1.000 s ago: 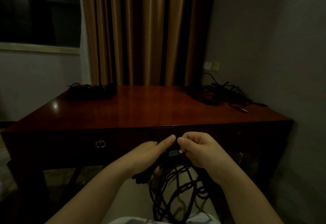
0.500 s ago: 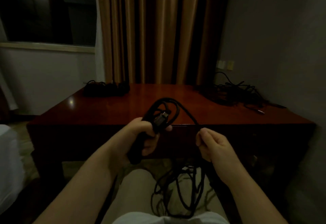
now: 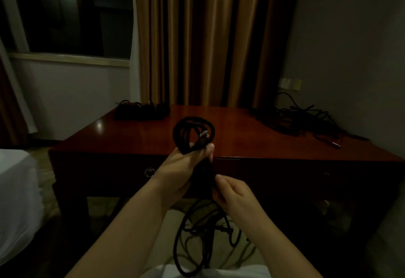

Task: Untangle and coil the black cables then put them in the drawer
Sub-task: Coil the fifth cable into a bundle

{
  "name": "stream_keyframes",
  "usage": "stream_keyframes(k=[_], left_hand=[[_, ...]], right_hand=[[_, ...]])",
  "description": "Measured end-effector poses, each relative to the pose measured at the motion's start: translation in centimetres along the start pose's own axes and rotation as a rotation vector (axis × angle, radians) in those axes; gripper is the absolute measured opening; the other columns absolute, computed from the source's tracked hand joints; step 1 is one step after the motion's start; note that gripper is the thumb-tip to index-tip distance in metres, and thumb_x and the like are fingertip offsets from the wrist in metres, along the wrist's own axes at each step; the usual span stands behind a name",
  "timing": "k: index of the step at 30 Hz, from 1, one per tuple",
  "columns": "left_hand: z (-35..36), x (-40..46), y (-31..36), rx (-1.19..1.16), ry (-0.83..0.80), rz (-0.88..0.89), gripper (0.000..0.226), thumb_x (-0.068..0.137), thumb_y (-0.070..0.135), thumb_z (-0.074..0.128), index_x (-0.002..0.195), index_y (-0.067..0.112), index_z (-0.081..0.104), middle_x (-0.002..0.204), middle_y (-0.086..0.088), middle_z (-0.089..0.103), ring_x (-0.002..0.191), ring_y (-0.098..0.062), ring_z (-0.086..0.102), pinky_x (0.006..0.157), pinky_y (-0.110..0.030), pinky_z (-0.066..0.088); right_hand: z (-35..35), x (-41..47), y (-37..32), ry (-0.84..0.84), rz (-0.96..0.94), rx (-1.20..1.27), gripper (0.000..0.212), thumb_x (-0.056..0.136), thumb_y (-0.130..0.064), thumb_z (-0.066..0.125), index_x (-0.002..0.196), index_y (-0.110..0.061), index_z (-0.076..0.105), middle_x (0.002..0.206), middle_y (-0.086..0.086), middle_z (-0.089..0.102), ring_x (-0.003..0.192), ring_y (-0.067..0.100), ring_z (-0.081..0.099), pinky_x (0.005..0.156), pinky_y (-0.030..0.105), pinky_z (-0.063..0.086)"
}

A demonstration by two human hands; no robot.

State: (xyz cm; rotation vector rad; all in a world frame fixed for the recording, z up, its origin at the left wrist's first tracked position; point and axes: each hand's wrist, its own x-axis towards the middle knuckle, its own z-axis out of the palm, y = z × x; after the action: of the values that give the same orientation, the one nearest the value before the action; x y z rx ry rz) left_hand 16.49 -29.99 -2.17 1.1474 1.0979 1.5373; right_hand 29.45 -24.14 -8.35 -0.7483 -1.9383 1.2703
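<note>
Since half a second ago her right hand [image 3: 235,194] has swung in beneath the left hand [image 3: 186,168], fingers pinching the trailing black cable [image 3: 192,133] just at the left's six o'clock. Left fingers grip the coiled loops, held above the worktop [image 3: 252,137] edge; one more turn looks nearly laid. Slack hangs toward her lap. A tangled pile [image 3: 302,120] waits at two o'clock, so much remains.

One head-worn camera looks forward and down, close over both forearms. It faces the tabletop [image 3: 241,133] front edge, with curtains [image 3: 208,36] and a window [image 3: 65,14] beyond.
</note>
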Motion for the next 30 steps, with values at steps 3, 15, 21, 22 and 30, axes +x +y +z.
stream_keyframes(k=[3, 15, 21, 22, 30], left_hand=[[0.7, 0.5, 2.0, -0.367, 0.140, 0.072, 0.019, 0.088, 0.025, 0.054, 0.073, 0.012, 0.055, 0.069, -0.002, 0.069, 0.073, -0.016, 0.070, 0.074, -0.030, 0.055], [-1.0, 2.0, -1.7, 1.418, 0.203, 0.005, 0.042, 0.084, 0.055, 0.057, 0.111, 0.023, 0.051, 0.104, 0.002, 0.063, 0.093, -0.019, 0.060, 0.075, -0.032, 0.050], [-0.4, 0.7, -1.6, 0.930, -0.075, -0.190, 0.088, 0.064, 0.086, 0.028, 0.108, 0.020, 0.067, 0.106, -0.006, 0.068, 0.096, -0.021, 0.064, 0.090, -0.041, 0.051], [-0.4, 0.5, -1.5, 0.901, -0.137, -0.213, 0.083, 0.062, 0.085, 0.030, 0.105, 0.023, 0.066, 0.107, -0.004, 0.067, 0.097, -0.018, 0.064, 0.091, -0.038, 0.052], [-2.1, -0.5, -0.1, 0.533, -0.332, -0.238, 0.006, 0.066, 0.014, 0.059, 0.062, 0.017, 0.055, 0.052, 0.009, 0.052, 0.044, -0.004, 0.047, 0.051, -0.019, 0.036]], right_hand=[[0.4, -0.3, 0.7, -0.056, 0.077, -0.023, 0.046, 0.100, -0.035, 0.031, 0.065, -0.010, 0.047, 0.049, -0.010, 0.039, 0.045, 0.001, 0.036, 0.052, 0.016, 0.032], [-3.4, -1.1, -6.5, -0.124, -0.103, -0.504, 0.022, 0.091, -0.031, 0.057, 0.072, -0.023, 0.063, 0.059, -0.008, 0.052, 0.050, 0.002, 0.045, 0.049, 0.017, 0.034], [-4.0, -0.7, -5.9, -0.001, -0.058, -0.260, 0.027, 0.090, -0.029, 0.057, 0.066, -0.017, 0.057, 0.046, -0.012, 0.042, 0.043, 0.002, 0.035, 0.048, 0.018, 0.030], [-3.9, -0.6, -5.9, 0.011, -0.046, -0.234, 0.027, 0.089, -0.029, 0.059, 0.065, -0.016, 0.057, 0.047, -0.011, 0.042, 0.043, 0.003, 0.036, 0.048, 0.019, 0.031], [-6.0, 0.4, -5.4, 0.017, -0.003, -0.078, 0.020, 0.084, -0.032, 0.059, 0.074, -0.014, 0.059, 0.049, -0.009, 0.040, 0.040, 0.005, 0.034, 0.041, 0.017, 0.027]])
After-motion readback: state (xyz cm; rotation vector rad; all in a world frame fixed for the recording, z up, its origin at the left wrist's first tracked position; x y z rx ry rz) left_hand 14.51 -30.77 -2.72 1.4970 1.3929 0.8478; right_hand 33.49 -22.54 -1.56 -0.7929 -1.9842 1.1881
